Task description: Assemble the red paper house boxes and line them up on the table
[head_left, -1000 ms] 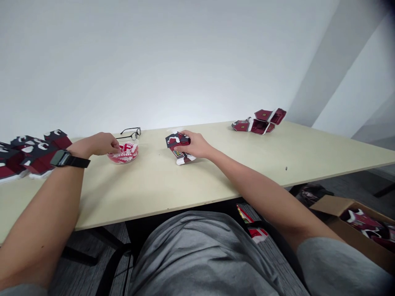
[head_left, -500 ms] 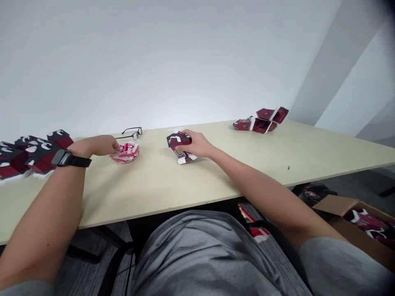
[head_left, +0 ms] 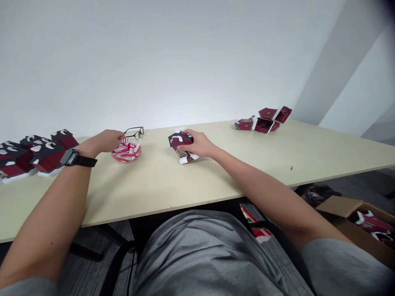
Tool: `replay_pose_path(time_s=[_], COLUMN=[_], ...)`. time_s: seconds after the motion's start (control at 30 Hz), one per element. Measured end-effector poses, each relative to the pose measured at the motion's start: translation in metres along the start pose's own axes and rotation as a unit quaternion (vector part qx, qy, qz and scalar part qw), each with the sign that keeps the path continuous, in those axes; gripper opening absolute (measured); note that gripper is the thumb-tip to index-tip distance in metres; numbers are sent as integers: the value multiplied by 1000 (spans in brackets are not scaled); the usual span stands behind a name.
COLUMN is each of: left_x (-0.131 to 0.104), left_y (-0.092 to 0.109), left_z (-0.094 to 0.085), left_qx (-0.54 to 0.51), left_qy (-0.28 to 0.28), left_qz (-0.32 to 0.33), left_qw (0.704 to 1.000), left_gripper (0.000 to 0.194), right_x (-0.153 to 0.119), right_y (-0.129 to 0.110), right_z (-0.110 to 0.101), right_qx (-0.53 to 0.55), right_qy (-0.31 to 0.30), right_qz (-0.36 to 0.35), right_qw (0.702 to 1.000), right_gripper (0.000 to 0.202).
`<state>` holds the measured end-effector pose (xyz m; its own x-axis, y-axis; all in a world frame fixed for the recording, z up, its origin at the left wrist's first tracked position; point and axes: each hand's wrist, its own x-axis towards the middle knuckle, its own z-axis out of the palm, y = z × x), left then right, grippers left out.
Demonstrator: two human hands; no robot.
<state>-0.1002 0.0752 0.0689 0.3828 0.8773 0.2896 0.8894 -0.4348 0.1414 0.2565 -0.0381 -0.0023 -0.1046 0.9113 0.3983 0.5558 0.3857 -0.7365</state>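
My left hand is at the rim of a clear round bowl. Its closed fingertips pinch a small red-and-white striped wrapped candy. More red-and-white wrapped pieces fill the bowl. To the right, my right hand is wrapped around a small house-shaped gift box with dark red walls, a dark roof and white trim. The box stands tilted on the table, and part of it is hidden behind my fingers.
Several finished-looking red house boxes stand at the left. Eyeglasses lie behind the bowl. Opened house boxes rest at the far right of the table. A cardboard carton holding more red pieces is at lower right.
My left hand has lifted slightly at the bowl, and a striped candy now shows at its fingertips. My right hand keeps its hold on the box. The whole view has shifted slightly.
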Motion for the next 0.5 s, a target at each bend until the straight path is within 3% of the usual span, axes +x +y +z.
replay_pose_path(time_s=[0.13,0.23,0.3,0.37,0.43,0.5], left_x=[-3,-12,-21,-30,-37,-41], left_y=[25,53,75,97,116,131], left_z=[2,8,13,21,31,41], left_qx=[-1,-137,-295,-443,-532,-574], left_qy=[-29,-60,-100,-136,-149,-132], left_qz=[31,52,71,68,60,58], left_qw=[999,987,948,883,831,806], left_gripper=[18,30,36,39,38,33], right_x=[0,1,2,2,2,3], right_y=[1,2,3,4,3,3], right_z=[0,1,3,4,5,6], right_qx=[5,4,7,23,53,95], right_qy=[-1,2,10,27,56,82], right_qz=[-2,-7,-8,-8,-9,-6], right_qw=[1000,1000,1000,999,997,992], right_gripper=[55,55,55,55,58,64])
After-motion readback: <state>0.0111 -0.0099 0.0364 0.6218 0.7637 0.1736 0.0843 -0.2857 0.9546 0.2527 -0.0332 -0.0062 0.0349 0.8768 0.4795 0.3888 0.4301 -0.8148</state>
